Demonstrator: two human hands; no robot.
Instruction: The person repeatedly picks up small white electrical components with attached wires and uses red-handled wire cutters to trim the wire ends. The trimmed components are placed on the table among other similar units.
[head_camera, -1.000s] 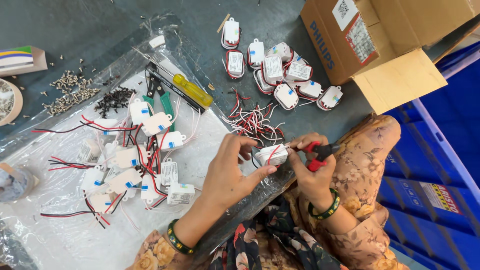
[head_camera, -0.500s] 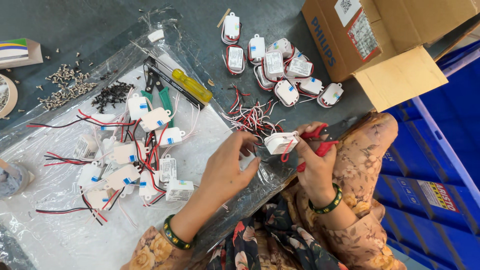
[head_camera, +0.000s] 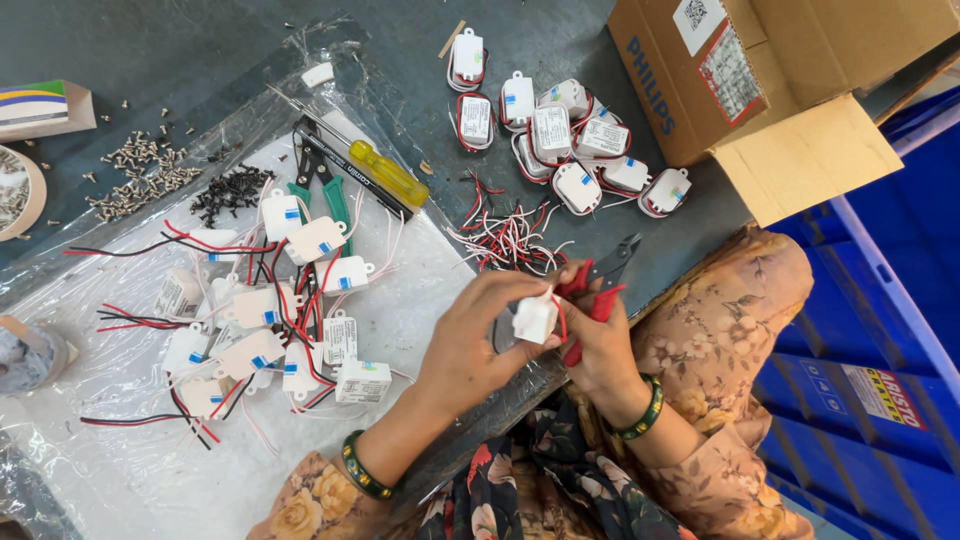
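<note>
My left hand (head_camera: 478, 342) holds a small white plastic box with wires (head_camera: 536, 316) at the table's front edge. My right hand (head_camera: 598, 340) grips red-handled cutting pliers (head_camera: 598, 288), their dark jaws pointing up and right, and its fingers also touch the box. Just above the hands lies a heap of cut red, white and black wire pieces (head_camera: 508, 236). A pile of several white boxes with long red and black wires (head_camera: 270, 325) lies to the left on a clear plastic sheet (head_camera: 130, 460).
Several finished white boxes with wound wires (head_camera: 560, 140) lie at the top middle beside an open cardboard box (head_camera: 760, 80). A yellow-handled screwdriver (head_camera: 385, 172), green-handled pliers (head_camera: 325, 195) and screw heaps (head_camera: 140, 175) lie at the upper left. Blue crates (head_camera: 880, 360) stand on the right.
The hands moved the white box slightly right and lower and turned it. The pliers now point up and right, away from the box's wires.
</note>
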